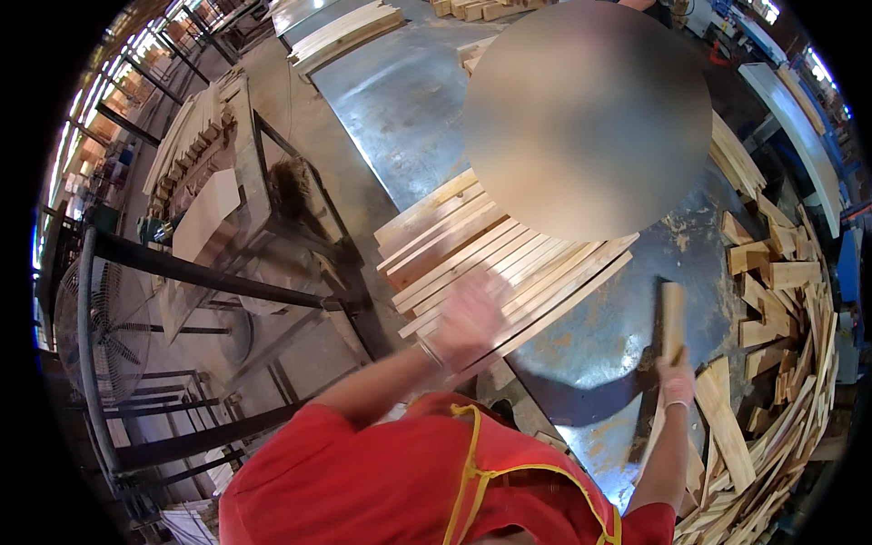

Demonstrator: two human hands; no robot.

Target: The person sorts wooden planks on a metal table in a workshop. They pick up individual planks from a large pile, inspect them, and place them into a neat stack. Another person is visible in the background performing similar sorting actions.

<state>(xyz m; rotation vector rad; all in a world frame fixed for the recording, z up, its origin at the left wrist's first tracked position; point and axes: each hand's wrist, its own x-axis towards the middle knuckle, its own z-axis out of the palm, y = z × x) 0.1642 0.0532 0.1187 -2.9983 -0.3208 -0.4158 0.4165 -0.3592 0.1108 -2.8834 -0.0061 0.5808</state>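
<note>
My right hand [675, 377] is closed round the lower end of a short wooden board [672, 318], which points away from me over the metal table [590, 363]. Over the near part of a row of wooden strips [518, 272], my left hand [468, 318] is smeared by motion. Its fingers cannot be made out, nor whether it touches the strips. The strips lie side by side on the table, their left ends uneven.
Offcuts [772, 282] and long thin slats [781, 454] heap up along the table's right side. To the left stand a black metal frame [209, 272], a floor fan [104, 331] and a bench with stacked boards [195, 136]. A round blur hides the far middle.
</note>
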